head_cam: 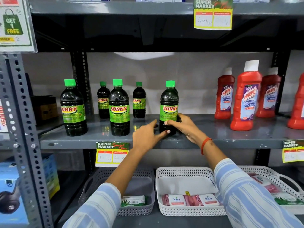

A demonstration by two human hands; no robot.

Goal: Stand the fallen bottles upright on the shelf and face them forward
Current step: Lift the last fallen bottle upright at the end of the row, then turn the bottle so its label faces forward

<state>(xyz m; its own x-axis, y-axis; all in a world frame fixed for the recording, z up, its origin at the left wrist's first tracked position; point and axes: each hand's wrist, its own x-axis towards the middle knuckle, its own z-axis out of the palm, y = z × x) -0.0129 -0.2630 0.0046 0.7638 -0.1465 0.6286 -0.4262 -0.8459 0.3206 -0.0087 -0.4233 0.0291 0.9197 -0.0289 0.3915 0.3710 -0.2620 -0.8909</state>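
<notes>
A dark green Sunny bottle (169, 102) with a green cap stands upright near the front of the grey shelf (98, 143), its label facing me. My right hand (184, 125) wraps around its lower part from the right. My left hand (146, 135) reaches in from the left, fingers spread, with a fingertip touching the bottle's base. Two more large Sunny bottles (73, 107) (119, 107) stand upright to the left, labels forward. Behind them stand two smaller Sunny bottles (103, 99) (139, 100).
Several red Harpic bottles (246, 96) stand upright at the right end of the shelf. A price tag (112, 153) hangs from the shelf's front edge. Below sit a grey basket (92, 181) and white baskets (164, 171) with wipe packs. A perforated steel post (24, 129) rises at left.
</notes>
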